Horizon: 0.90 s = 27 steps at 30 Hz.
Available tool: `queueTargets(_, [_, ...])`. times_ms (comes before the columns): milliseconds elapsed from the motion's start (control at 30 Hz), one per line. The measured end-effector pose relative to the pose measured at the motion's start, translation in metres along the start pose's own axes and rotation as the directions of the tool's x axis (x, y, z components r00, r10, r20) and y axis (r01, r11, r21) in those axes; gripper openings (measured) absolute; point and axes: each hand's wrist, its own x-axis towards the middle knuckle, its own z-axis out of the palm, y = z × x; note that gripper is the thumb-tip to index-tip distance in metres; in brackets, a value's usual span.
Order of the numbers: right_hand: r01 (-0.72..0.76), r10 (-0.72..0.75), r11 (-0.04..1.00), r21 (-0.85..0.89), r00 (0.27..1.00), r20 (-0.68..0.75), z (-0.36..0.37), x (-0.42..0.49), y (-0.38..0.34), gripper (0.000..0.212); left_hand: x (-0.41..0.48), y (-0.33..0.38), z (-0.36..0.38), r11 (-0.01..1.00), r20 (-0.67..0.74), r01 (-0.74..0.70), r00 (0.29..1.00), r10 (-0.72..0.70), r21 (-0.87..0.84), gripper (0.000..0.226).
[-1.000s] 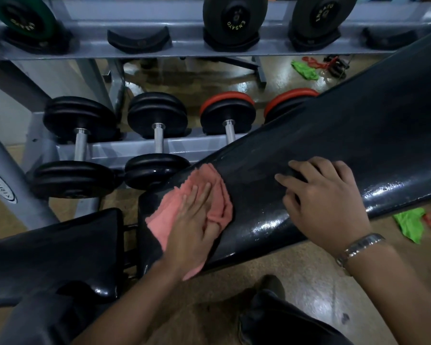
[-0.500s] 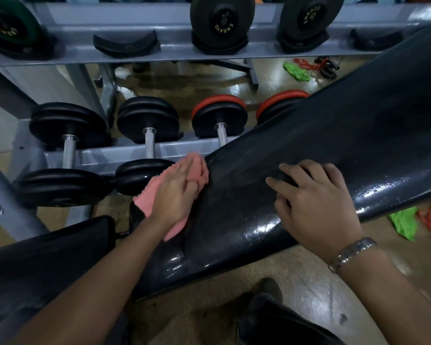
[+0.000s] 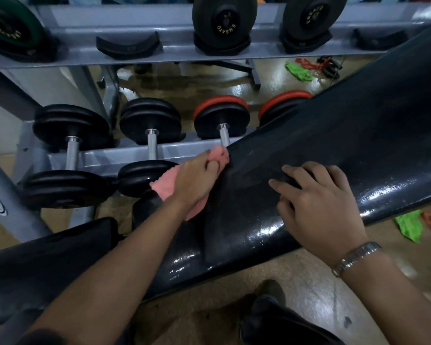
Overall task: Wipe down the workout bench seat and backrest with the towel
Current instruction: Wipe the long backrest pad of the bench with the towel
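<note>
The black padded backrest [image 3: 334, 155] slants up from the lower middle to the upper right, with a glossy wet sheen along its near side. The black seat pad [image 3: 50, 260] lies at the lower left. My left hand [image 3: 197, 180] grips the pink towel [image 3: 164, 186] bunched against the backrest's far left edge near its lower end. My right hand [image 3: 319, 207], with a metal watch on the wrist, rests flat on the backrest with fingers spread, holding nothing.
A grey dumbbell rack [image 3: 125, 155] stands just beyond the bench, holding black and red-rimmed dumbbells [image 3: 222, 118]. Weight plates [image 3: 224, 21] sit on its top shelf. Green cloths [image 3: 408, 225] and red bands lie on the floor at right. My dark shoe [image 3: 271, 292] is below the bench.
My left hand has slid the towel from the backrest's lower face up and over to its far left edge, bunching it. The right hand stays planted on the backrest.
</note>
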Motion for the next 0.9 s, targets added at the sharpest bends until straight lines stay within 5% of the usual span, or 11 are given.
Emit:
queueTargets(133, [0.006, -0.006, 1.0, 0.024, 1.0, -0.005, 0.001, 0.002, 0.001, 0.038, -0.028, -0.017, -0.004, 0.954, 0.056, -0.299, 0.952, 0.3, -0.022, 0.063])
queueTargets(200, [0.013, -0.013, 1.0, 0.023, 1.0, -0.006, 0.003, 0.005, 0.0, 0.038, -0.018, -0.036, -0.009, 0.963, 0.078, -0.264, 0.963, 0.259, 0.057, 0.062])
queueTargets(333, [0.006, -0.006, 1.0, 0.02, 1.0, -0.011, 0.005, 0.01, 0.0, 0.038, 0.022, -0.02, -0.005, 0.993, 0.036, 0.05, 0.998, -0.054, 0.11, 0.029])
queueTargets(567, [0.007, -0.006, 1.0, 0.029, 1.0, -0.011, 0.004, 0.009, 0.002, 0.039, -0.011, -0.007, -0.003, 0.934, 0.078, -0.356, 0.932, 0.353, 0.018, 0.062])
queueTargets(767, [0.018, -0.018, 1.0, 0.012, 1.0, 0.018, 0.003, 0.01, 0.003, 0.039, 0.021, -0.003, -0.003, 0.998, 0.051, -0.056, 0.997, 0.054, 0.036, 0.036])
queueTargets(833, [0.017, -0.017, 1.0, 0.013, 1.0, 0.017, 0.004, 0.007, 0.002, 0.039, 0.002, 0.001, 0.003, 0.984, 0.055, -0.161, 0.985, 0.165, -0.076, 0.042])
queueTargets(900, [0.015, -0.015, 1.0, 0.015, 1.0, 0.004, 0.006, 0.004, 0.003, 0.039, -0.019, -0.013, 0.0, 0.939, 0.098, -0.342, 0.935, 0.34, 0.011, 0.055])
